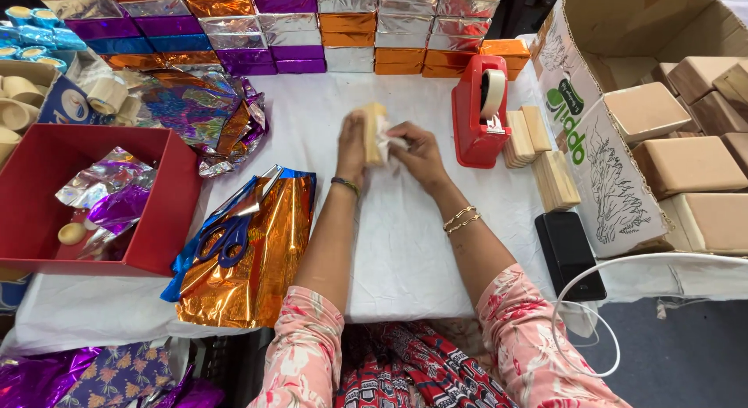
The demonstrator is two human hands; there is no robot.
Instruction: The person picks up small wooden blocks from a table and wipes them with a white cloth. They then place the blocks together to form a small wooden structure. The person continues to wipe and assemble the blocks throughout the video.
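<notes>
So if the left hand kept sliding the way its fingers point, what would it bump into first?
Probably the row of foil-wrapped boxes at the table's far edge; the left hand points up the white cloth, and nothing else seems to lie between.

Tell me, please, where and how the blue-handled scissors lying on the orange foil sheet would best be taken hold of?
Probably by the two blue loop handles of the blue-handled scissors, coming from above on the near side. The handles point toward the person and lie flat on the orange foil sheet, while the metal blades run away up and to the right. The left hand is closer to them than the right hand.
</notes>
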